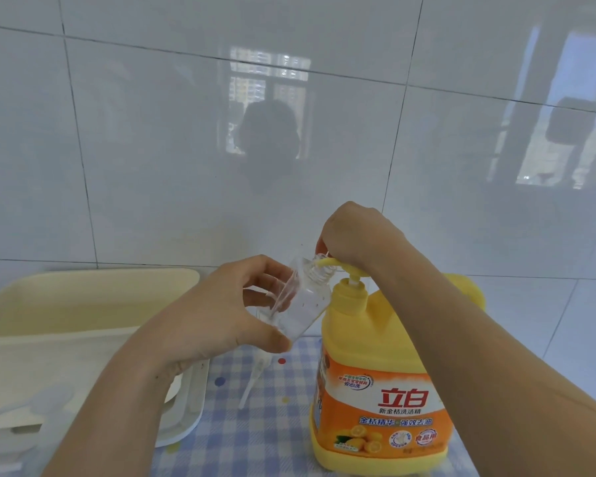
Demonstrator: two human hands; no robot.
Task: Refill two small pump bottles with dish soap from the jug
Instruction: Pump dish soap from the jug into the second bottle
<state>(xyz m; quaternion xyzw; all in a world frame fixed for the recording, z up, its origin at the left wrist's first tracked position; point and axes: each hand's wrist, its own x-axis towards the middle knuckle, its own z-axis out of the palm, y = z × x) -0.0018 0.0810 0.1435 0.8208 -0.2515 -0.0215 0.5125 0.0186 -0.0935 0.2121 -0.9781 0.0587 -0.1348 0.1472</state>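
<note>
A big yellow dish soap jug (379, 390) with an orange label stands on the checked cloth at the right. My right hand (351, 235) rests on its yellow pump head (338, 265), fingers curled over the nozzle. My left hand (221, 318) grips a small clear bottle (303, 301), tilted so that its open neck meets the nozzle tip. The bottle looks nearly empty. A white pump top with its dip tube (253, 376) lies on the cloth below the bottle.
A cream plastic basin (83, 290) sits at the left against the tiled wall. A white tray (186, 418) lies in front of it, partly under my left arm. The blue checked cloth (262, 435) covers the counter.
</note>
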